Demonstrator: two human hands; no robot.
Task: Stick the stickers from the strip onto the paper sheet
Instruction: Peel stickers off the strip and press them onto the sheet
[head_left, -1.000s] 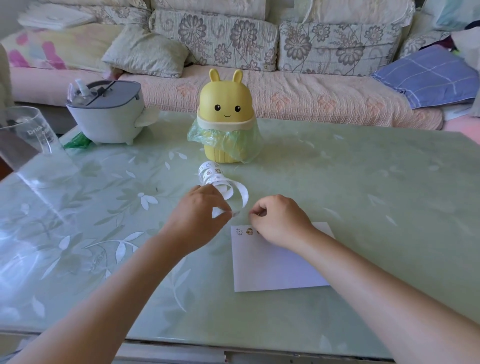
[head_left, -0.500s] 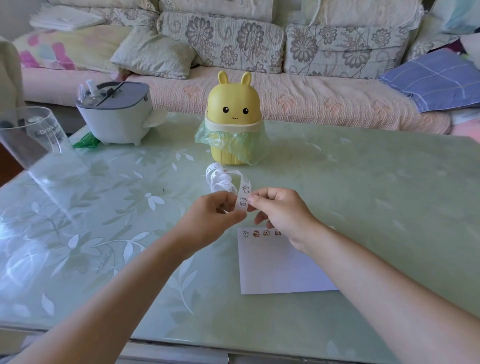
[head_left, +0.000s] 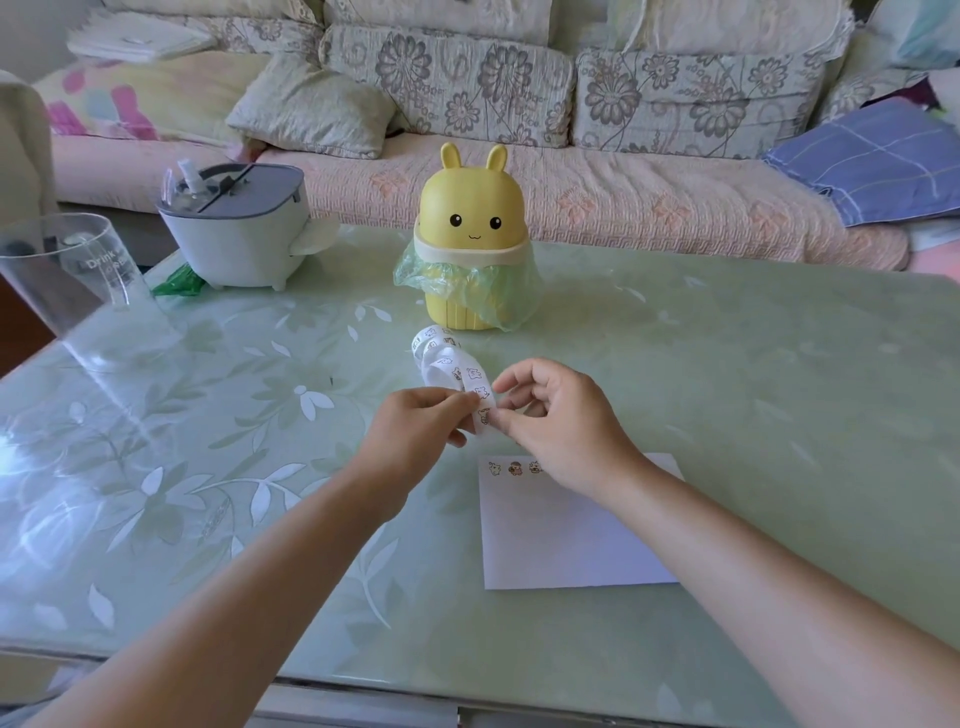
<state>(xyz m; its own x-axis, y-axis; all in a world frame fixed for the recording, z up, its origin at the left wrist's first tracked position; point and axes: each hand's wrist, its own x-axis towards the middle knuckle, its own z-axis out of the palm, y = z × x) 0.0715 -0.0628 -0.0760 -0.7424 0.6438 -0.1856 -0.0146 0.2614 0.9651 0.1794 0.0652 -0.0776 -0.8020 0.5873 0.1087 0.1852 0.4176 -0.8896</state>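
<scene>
Pinched in my left hand (head_left: 421, 431), the strip (head_left: 448, 364) is held over the table (head_left: 727, 389), its coil trailing away; my right hand (head_left: 563, 423) nips its near end, sticker lifted or not I cannot tell. To peel cleanly I should bend the backing back, lift one corner, then set it on the sheet (head_left: 561, 540) beside the row (head_left: 514, 468) there.

"Drink" on clear cup (head_left: 78, 270), far L; rest illegible

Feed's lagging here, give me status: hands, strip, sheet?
Left hand pinches sticker strip; right hand pinches its end. Paper sheet flat on table, three stickers showing along top edge. Yellow bin beyond, not in the way.
</scene>
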